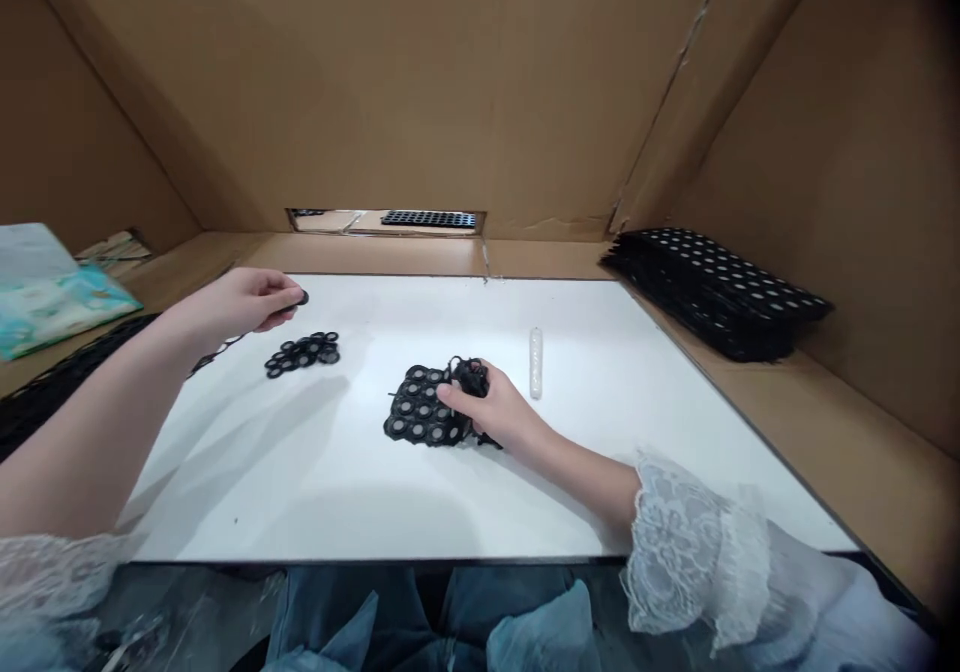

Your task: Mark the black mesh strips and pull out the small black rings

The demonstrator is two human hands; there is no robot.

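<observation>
My left hand (255, 300) is raised over the left part of the white board, its fingers pinched on a small black round piece (303, 298). Below it lies a loose pile of small black rings (304, 354). Near the middle of the board, my right hand (499, 407) is closed on the right end of a black sheet with rows of round rings (418, 408). Crumpled black scraps (471, 377) bunch up by its fingers, and the sheet's left part lies flat.
A clear ribbed stick (535, 364) lies on the white board (360, 502) right of centre. Dotted black sheets (720, 287) are stacked at the right. At the left are more black sheets (71, 372) and a tissue pack (60, 297). Cardboard walls (405, 82) surround the board.
</observation>
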